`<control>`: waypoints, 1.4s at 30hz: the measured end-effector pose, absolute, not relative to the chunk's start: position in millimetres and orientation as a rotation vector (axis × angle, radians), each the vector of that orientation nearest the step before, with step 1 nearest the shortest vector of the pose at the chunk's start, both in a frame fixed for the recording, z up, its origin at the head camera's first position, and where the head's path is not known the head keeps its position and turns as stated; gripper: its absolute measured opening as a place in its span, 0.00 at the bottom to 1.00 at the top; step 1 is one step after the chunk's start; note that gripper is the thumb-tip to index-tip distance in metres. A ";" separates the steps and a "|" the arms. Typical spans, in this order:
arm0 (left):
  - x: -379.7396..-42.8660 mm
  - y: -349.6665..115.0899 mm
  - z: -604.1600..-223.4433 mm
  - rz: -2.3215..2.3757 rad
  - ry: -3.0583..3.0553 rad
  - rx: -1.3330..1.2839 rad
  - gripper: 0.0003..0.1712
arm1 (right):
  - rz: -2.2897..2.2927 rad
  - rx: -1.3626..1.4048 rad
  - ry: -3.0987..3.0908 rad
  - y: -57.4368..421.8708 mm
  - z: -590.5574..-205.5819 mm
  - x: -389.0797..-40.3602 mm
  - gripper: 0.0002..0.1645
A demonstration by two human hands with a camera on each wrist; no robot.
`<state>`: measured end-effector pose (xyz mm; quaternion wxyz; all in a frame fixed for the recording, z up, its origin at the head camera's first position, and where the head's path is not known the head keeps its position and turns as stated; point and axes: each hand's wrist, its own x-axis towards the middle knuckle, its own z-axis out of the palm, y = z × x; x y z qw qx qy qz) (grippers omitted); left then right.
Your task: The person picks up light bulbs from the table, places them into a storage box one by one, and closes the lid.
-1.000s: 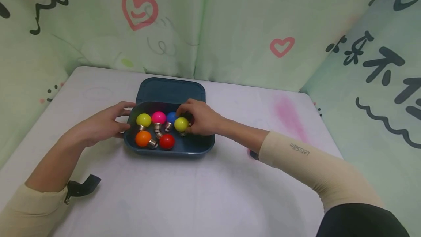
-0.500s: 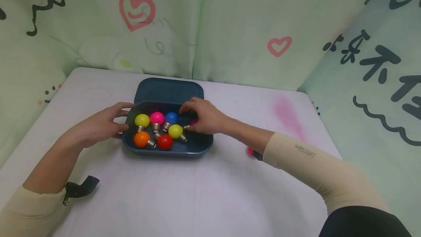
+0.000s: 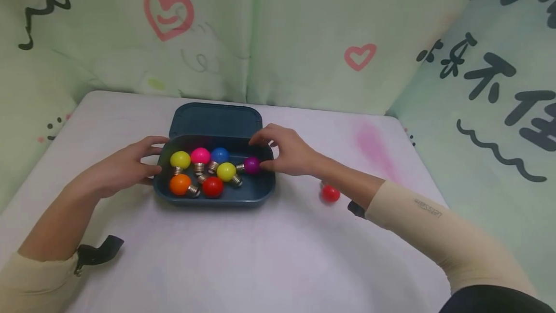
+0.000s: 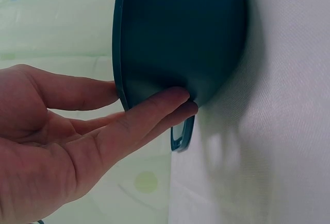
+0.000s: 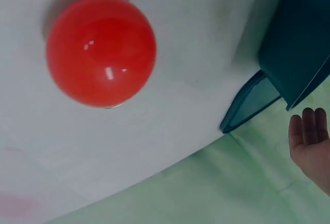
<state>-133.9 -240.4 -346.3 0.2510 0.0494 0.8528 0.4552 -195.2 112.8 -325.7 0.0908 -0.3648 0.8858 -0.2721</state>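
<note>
A dark blue box (image 3: pixel 256 201) holds several round coloured light bulbs with metal screw bases. Among them are a yellow bulb (image 3: pixel 226 171), a blue bulb (image 3: pixel 220 155) and a red bulb (image 3: pixel 213 187). A purple bulb (image 3: pixel 252 165) lies at the box's right end, its base pointing left. My right hand (image 3: pixel 291 151) is over the right rim with thumb and fingers spread apart, the thumb tip right by the purple bulb. At the other end, my left hand (image 3: pixel 126 165) rests its extended fingers (image 4: pixel 154 108) against the outer wall.
Another red bulb (image 3: pixel 330 193) lies on the white table (image 3: pixel 260 264), right of the box and near my right forearm. The box's lid (image 3: pixel 215 119) lies folded back behind it. A green curtain (image 3: pixel 304 62) hangs along the table's far edge.
My right hand has let go of the purple bulb and drawn back to the right. The yellow bulb beside it has tipped toward the front. My left hand stays at the box.
</note>
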 end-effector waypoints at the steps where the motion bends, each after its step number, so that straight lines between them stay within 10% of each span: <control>1: -134.1 -240.6 -347.1 1.235 2.321 0.136 0.40 | -0.825 -1.082 2.639 117.6 -325.2 -194.3 0.30; 42: -136.2 -240.5 -349.8 1.189 2.330 0.172 0.42 | -0.896 -0.361 2.458 273.5 -346.8 -147.9 0.43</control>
